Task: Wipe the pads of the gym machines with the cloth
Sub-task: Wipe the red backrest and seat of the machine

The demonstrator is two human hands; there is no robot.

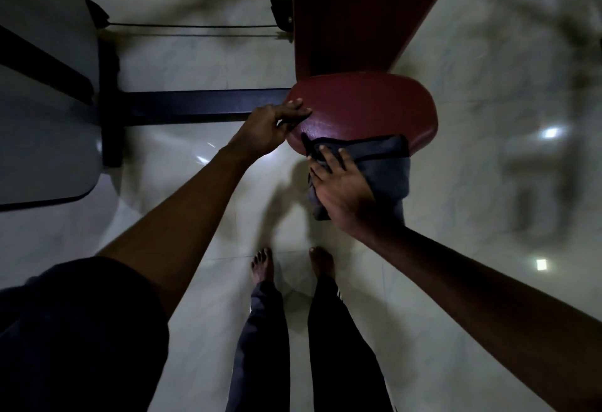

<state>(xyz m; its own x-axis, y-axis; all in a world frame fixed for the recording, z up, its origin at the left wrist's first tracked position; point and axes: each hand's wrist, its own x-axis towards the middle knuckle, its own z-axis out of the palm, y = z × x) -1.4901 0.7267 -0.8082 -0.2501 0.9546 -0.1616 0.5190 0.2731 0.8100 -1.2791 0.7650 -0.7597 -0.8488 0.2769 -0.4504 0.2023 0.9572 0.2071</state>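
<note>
The two hands are apart, one on each side of the near rim of the red seat pad. The left hand rests on the pad's edge with its fingers laid fairly straight across the top and the thumb hanging at the rim, steadying rather than grasping. The right hand is spread flat, fingers straight, pressing the grey cloth against the front lip of the pad. The cloth is folded, its upper part lying on the pad beyond the right fingertips and its lower part drooping off the edge under the palm. The main risk, as I judge it, lies in that overhang: the cloth is only pressed, not gripped, so a quick stroke or a lift of the palm could let it slide off the rim and drop to the floor by the bare feet. A fold could also bunch under the palm and leave streaks unwiped. Most of the pad's top, between the two hands and beyond them, appears not yet covered, and the long red back pad farther out from both hands could be missed altogether in this dim light. A wide sweep toward the left hand might run the cloth into those fingers, or carry it off the rim toward the dark frame bar beside that hand.
</note>
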